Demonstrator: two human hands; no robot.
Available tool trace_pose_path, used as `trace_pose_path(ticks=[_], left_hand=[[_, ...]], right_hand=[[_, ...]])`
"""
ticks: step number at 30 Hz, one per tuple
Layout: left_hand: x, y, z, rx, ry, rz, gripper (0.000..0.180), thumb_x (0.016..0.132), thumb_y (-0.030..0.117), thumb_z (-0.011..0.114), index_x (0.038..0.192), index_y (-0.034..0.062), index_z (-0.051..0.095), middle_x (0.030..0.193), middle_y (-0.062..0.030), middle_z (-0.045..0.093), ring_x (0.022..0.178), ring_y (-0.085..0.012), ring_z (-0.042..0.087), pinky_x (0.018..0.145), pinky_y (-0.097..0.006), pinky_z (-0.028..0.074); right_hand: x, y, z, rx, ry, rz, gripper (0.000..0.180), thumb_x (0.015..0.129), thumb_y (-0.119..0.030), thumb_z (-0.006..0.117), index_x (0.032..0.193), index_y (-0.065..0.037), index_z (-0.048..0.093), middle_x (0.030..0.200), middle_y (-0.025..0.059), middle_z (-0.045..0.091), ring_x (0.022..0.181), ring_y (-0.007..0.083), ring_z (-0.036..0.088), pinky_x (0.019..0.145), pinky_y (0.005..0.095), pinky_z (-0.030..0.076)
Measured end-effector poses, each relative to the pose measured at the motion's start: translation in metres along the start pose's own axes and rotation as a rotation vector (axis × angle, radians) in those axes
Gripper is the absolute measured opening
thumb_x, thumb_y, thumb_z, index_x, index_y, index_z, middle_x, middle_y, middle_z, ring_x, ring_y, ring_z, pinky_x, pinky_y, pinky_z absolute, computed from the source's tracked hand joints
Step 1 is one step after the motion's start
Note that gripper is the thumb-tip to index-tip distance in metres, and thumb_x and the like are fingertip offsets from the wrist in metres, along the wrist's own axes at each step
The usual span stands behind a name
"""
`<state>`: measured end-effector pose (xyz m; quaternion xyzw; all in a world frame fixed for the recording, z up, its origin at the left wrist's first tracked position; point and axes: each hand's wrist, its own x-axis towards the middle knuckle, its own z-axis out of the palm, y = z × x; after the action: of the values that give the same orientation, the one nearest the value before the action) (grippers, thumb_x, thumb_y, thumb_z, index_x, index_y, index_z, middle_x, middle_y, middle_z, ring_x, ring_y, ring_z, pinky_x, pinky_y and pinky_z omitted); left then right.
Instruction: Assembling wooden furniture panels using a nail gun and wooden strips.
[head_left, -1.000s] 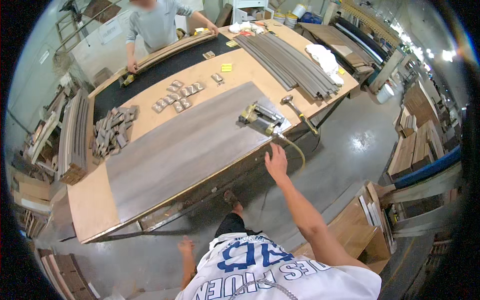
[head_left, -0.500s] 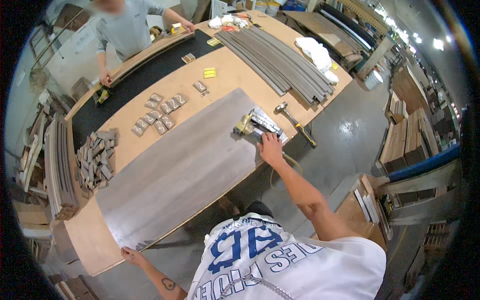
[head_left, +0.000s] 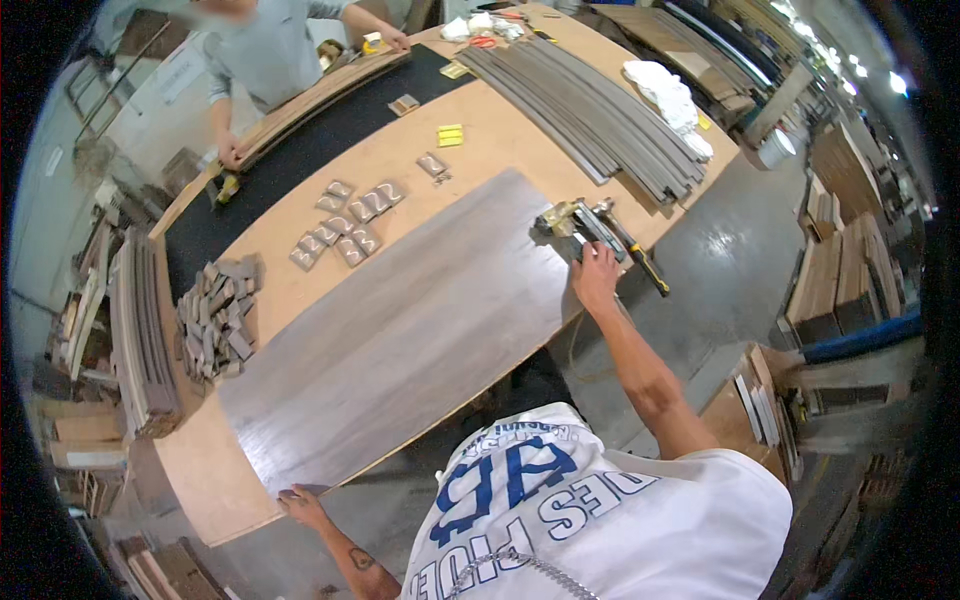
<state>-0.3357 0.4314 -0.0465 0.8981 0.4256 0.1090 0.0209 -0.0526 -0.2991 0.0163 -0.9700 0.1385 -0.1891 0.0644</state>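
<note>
A long grey wood-grain panel [head_left: 400, 330] lies flat across the near part of the table. At its near left corner, my left hand [head_left: 303, 507] has its fingers closed on the edge. My right hand [head_left: 597, 272] is wrapped round a nail gun [head_left: 572, 226] just beyond the panel's right end; part of its grip is hidden by my fingers. Close against the nail gun lies a hammer [head_left: 646, 270] with a black and yellow handle, its head partly hidden. A thin air hose [head_left: 573, 350] hangs below the table edge near my right forearm.
Small marked blocks [head_left: 350, 220] and a pile of wood offcuts [head_left: 215, 315] lie beyond the panel. Long grey strips [head_left: 590, 120] and white cloth [head_left: 665, 95] are at the far right. Across the table a co-worker [head_left: 265, 60] holds a long board [head_left: 320, 97].
My right hand has shifted the nail gun rightward off the panel to beside the hammer. The whole view has moved slightly. My left hand stays at the panel's near left corner.
</note>
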Motion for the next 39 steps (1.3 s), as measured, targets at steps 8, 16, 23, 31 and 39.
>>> trace_pose_path(ticks=[8, 16, 23, 31, 39], left_hand=[[0.034, -0.008, 0.015, 0.024, 0.126, -0.060, 0.061, 0.091, 0.044, 0.054, 0.124, -0.0075, 0.050, 0.116, -0.0303, 0.054, 0.108, -0.0461, 0.053, 0.091, -0.054, 0.044], [0.044, -0.015, 0.019, 0.020, 0.020, -0.110, 0.062, 0.090, 0.046, 0.053, 0.129, -0.0024, 0.046, 0.120, -0.0272, 0.052, 0.109, -0.0450, 0.052, 0.090, -0.054, 0.044], [0.064, -0.024, 0.029, 0.123, -0.095, -0.122, 0.061, 0.090, 0.047, 0.051, 0.126, -0.0020, 0.045, 0.116, -0.0282, 0.052, 0.108, -0.0469, 0.052, 0.089, -0.056, 0.044], [0.060, 0.006, 0.033, 0.018, -0.136, -0.122, 0.068, 0.093, 0.044, 0.052, 0.133, -0.0108, 0.041, 0.129, -0.0348, 0.047, 0.115, -0.0493, 0.048, 0.099, -0.052, 0.040], [0.044, -0.015, 0.018, 0.012, 0.000, -0.067, 0.058, 0.092, 0.039, 0.055, 0.123, -0.0091, 0.048, 0.118, -0.0350, 0.051, 0.109, -0.0490, 0.050, 0.093, -0.053, 0.041]], right_hand=[[-0.028, -0.023, -0.003, 0.102, -0.057, -0.265, 0.042, 0.081, -0.011, 0.062, 0.118, 0.007, 0.051, 0.122, 0.0224, 0.053, 0.114, 0.0391, 0.049, 0.100, 0.0474, 0.039], [-0.039, -0.031, 0.015, 0.106, -0.081, -0.060, 0.049, 0.087, -0.020, 0.057, 0.125, 0.009, 0.048, 0.133, 0.0233, 0.046, 0.122, 0.0392, 0.043, 0.103, 0.0496, 0.036], [-0.007, -0.042, 0.023, 0.057, -0.110, 0.102, 0.054, 0.088, -0.025, 0.055, 0.128, 0.009, 0.045, 0.138, 0.0242, 0.043, 0.127, 0.0411, 0.038, 0.105, 0.0542, 0.030], [0.021, -0.045, 0.033, -0.172, -0.084, 0.157, 0.059, 0.091, -0.036, 0.052, 0.129, 0.008, 0.046, 0.135, 0.0234, 0.046, 0.120, 0.0398, 0.044, 0.095, 0.0581, 0.035], [0.043, -0.066, 0.038, -0.228, -0.177, 0.286, 0.064, 0.089, -0.044, 0.054, 0.125, 0.008, 0.047, 0.130, 0.0221, 0.047, 0.117, 0.0367, 0.047, 0.092, 0.0576, 0.037]])
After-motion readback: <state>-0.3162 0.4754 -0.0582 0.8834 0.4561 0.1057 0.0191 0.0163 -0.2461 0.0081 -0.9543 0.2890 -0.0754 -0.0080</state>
